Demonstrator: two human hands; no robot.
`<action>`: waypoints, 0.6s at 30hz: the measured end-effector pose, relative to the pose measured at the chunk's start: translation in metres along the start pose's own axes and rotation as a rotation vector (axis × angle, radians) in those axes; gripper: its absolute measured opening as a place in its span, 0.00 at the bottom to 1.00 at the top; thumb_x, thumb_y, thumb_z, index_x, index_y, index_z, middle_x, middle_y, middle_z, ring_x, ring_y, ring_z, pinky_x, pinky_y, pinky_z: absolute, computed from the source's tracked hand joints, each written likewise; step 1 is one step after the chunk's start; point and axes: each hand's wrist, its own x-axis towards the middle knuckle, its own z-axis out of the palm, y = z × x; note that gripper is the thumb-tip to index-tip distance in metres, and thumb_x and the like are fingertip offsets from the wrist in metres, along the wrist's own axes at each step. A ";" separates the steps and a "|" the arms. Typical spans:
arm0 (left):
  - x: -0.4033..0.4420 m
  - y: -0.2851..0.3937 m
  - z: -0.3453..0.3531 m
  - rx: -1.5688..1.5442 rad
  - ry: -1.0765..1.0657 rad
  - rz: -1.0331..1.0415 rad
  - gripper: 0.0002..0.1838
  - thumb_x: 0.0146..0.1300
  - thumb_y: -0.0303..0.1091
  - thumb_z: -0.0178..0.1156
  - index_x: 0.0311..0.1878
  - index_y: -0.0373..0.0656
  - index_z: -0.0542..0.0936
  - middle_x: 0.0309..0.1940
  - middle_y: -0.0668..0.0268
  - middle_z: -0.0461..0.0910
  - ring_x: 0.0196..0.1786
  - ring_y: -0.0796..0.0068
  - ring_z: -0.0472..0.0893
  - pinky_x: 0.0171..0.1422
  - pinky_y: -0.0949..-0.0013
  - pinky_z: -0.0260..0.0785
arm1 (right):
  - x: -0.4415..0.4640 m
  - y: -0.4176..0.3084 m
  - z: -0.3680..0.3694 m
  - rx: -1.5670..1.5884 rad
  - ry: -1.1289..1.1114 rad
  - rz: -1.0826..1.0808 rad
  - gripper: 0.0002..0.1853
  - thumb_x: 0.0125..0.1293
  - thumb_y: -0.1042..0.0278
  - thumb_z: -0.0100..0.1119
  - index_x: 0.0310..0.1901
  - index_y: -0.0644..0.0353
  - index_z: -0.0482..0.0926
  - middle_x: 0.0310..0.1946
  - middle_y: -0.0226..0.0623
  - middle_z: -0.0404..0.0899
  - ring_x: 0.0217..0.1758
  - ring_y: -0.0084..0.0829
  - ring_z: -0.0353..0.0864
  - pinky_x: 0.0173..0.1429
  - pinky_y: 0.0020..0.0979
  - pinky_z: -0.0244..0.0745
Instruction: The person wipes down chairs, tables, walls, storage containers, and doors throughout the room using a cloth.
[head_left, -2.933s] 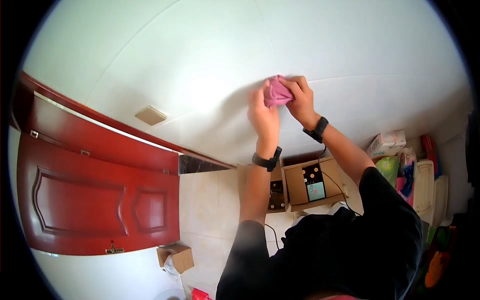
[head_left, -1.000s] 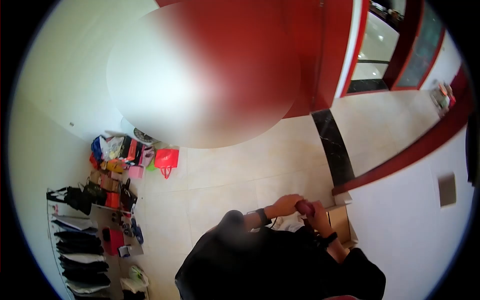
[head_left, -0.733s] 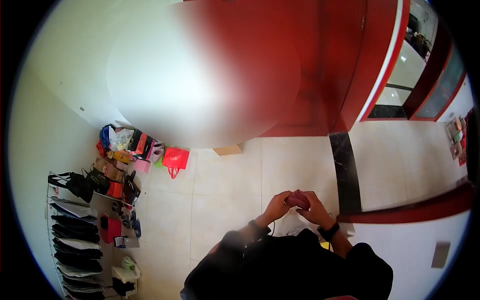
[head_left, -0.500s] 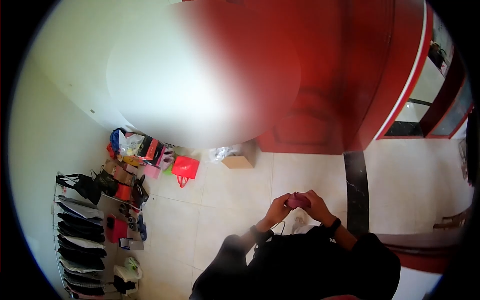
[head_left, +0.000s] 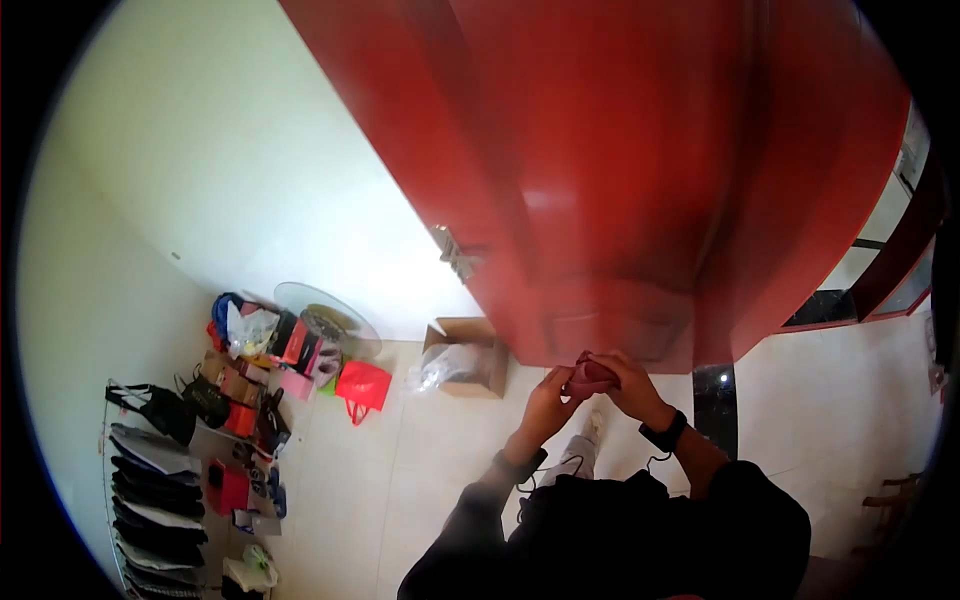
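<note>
A small dark pink bundle (head_left: 592, 376), folded and soft-looking like a cloth, is held in front of my body at about waist height. My left hand (head_left: 550, 402) grips its left side with the fingers closed. On its right side, my right hand (head_left: 632, 390) has its fingers wrapped over the edge. Both wrists wear dark bands. Whether anything lies inside the folds is hidden.
Ahead stands a red door (head_left: 600, 220) with a metal handle (head_left: 455, 254). A cardboard box (head_left: 487, 372) with clear plastic sits by the wall. To the left are a red bag (head_left: 362, 386), piled boxes and shoes, and a rack of hanging clothes (head_left: 158, 500).
The view has shifted, so the door's handle and the wall behind it now show clearly. Both hands still hold the pink bundle, and its folds look slightly more turned up.
</note>
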 end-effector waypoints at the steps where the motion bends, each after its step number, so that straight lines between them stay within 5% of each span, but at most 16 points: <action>1: 0.016 -0.008 0.004 -0.024 0.014 0.010 0.18 0.54 0.26 0.70 0.48 0.40 0.77 0.40 0.56 0.79 0.35 0.56 0.81 0.38 0.62 0.75 | 0.012 0.010 -0.003 -0.014 0.005 0.004 0.28 0.57 0.81 0.62 0.62 0.58 0.74 0.54 0.44 0.76 0.57 0.46 0.77 0.60 0.39 0.74; 4: 0.079 -0.034 0.011 -0.045 0.001 0.018 0.21 0.53 0.22 0.67 0.52 0.40 0.76 0.42 0.55 0.79 0.39 0.54 0.82 0.41 0.61 0.76 | 0.056 0.039 -0.018 -0.069 0.053 0.016 0.30 0.56 0.82 0.62 0.63 0.58 0.74 0.57 0.44 0.74 0.60 0.46 0.75 0.62 0.39 0.73; 7: 0.128 -0.050 0.019 -0.014 0.034 0.098 0.23 0.52 0.16 0.60 0.54 0.41 0.77 0.42 0.54 0.79 0.42 0.53 0.82 0.42 0.60 0.76 | 0.093 0.049 -0.039 0.336 0.110 0.108 0.31 0.55 0.83 0.62 0.64 0.58 0.73 0.59 0.44 0.70 0.62 0.46 0.73 0.63 0.38 0.73; 10: 0.185 -0.047 0.018 -0.129 0.090 0.204 0.22 0.53 0.16 0.59 0.53 0.44 0.80 0.45 0.57 0.80 0.44 0.53 0.82 0.42 0.61 0.76 | 0.127 0.083 -0.063 -0.131 0.107 0.028 0.34 0.52 0.86 0.62 0.64 0.57 0.73 0.61 0.43 0.68 0.63 0.45 0.72 0.63 0.37 0.72; 14: 0.234 -0.023 0.005 0.272 0.260 0.309 0.22 0.53 0.17 0.61 0.52 0.46 0.81 0.45 0.60 0.80 0.44 0.55 0.82 0.41 0.61 0.76 | 0.188 0.050 -0.098 -0.137 0.209 -0.129 0.34 0.49 0.88 0.62 0.62 0.56 0.76 0.57 0.42 0.72 0.59 0.45 0.75 0.61 0.38 0.74; 18: 0.273 -0.015 -0.012 0.329 0.472 0.387 0.22 0.50 0.20 0.64 0.51 0.48 0.82 0.43 0.62 0.79 0.42 0.56 0.82 0.40 0.62 0.76 | 0.250 0.036 -0.112 -0.287 0.313 -0.370 0.30 0.49 0.85 0.64 0.58 0.57 0.79 0.52 0.41 0.76 0.53 0.45 0.79 0.55 0.37 0.78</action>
